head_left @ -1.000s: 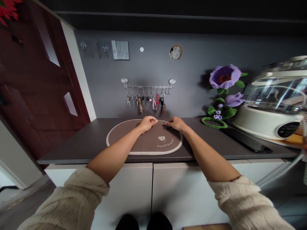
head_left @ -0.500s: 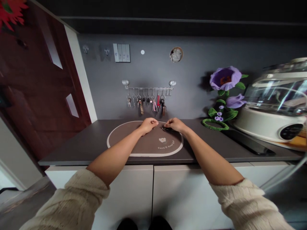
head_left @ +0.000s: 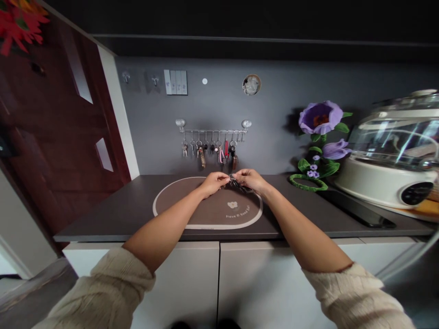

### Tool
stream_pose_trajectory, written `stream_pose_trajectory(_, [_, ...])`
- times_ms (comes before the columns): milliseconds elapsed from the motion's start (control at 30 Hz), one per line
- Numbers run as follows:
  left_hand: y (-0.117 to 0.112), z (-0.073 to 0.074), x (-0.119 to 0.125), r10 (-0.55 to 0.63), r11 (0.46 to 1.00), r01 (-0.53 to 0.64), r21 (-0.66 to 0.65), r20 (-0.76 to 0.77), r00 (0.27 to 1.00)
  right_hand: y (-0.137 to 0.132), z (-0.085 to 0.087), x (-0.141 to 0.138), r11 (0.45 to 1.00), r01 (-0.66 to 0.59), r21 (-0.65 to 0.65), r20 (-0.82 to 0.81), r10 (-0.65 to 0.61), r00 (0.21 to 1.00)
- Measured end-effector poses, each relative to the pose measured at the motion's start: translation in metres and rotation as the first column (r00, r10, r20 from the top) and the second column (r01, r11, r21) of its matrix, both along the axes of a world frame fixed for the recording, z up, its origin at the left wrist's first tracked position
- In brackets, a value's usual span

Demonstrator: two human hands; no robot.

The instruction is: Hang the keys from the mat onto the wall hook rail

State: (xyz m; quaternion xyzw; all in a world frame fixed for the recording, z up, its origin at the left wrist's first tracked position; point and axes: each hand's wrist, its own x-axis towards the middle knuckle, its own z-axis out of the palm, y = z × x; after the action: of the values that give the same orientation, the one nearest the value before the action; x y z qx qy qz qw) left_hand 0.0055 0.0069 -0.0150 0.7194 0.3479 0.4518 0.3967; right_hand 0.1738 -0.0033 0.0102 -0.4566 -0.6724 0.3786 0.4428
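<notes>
Pinching keys (head_left: 236,183) between left hand (head_left: 214,182) and right hand (head_left: 252,179), both closed on them; light, rigid, jangly. Grip ring.

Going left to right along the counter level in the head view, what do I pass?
Red-brown door → oval mat → left hand → keys pinched by both hands → right hand → purple flower decoration → white appliance with clear lid.

Oval mat (head_left: 192,210) on dark countertop (head_left: 113,210)
</notes>
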Motion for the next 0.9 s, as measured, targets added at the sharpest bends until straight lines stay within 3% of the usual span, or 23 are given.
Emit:
stream_pose_trajectory(267, [-0.003, 0.005, 0.004, -0.022, 0.999, 0.018, 0.039, 0.094, 0.995, -0.003, 0.0, -0.006, 0.997, -0.067, -0.038, -0.245, 0.055, 0.968])
stream_pose_trajectory(500, [-0.001, 0.008, 0.004, -0.011, 0.998, 0.002, 0.056, 0.171, 0.985, -0.005, 0.002, -0.009, 0.99, -0.135, -0.04, -0.359, 0.111, 0.927])
stream_pose_trajectory(767, [-0.002, 0.011, 0.003, -0.004, 0.999, -0.006, 0.032, 0.285, 0.959, -0.008, 0.004, -0.01, 0.976, -0.217, -0.03, -0.383, 0.19, 0.904])
stream_pose_trajectory(900, [-0.003, 0.014, 0.003, -0.005, 0.999, -0.007, 0.037, 0.317, 0.949, -0.012, 0.007, -0.011, 0.983, -0.18, -0.019, -0.395, 0.158, 0.905])
